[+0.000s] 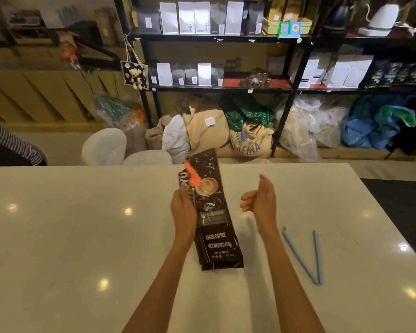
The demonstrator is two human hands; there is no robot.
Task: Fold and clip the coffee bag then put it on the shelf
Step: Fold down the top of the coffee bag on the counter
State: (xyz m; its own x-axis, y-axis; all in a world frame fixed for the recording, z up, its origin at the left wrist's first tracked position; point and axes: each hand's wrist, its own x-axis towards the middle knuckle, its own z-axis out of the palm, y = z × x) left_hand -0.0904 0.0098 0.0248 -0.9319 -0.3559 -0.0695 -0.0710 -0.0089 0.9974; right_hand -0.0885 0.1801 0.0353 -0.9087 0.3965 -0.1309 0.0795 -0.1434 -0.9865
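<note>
On the glossy cream table (82, 224), which looks like polished stone with ceiling lights mirrored in it, a tall, narrow dark brown coffee bag (213, 212) stands up on its flat gusseted base, leaning a bit away from the camera. It's that shiny foil-type stuff, crinkly, with a latte cup print and white lettering. Left hand (184, 212) has its fingers wrapped around the bag's left edge about halfway up. Something bright orange (192, 175) sits near the top left of the bag, too blurry to say what it is. Right hand (262, 200) is just beside the bag, not touching it, palm facing in, fingers loosely curled, holding nothing. Further right on the table lies a light blue plastic clip (306, 257), two skinny rods hinged into an open V. Black metal shelf (216, 39) behind, lined with boxy white and dark pouches.
</note>
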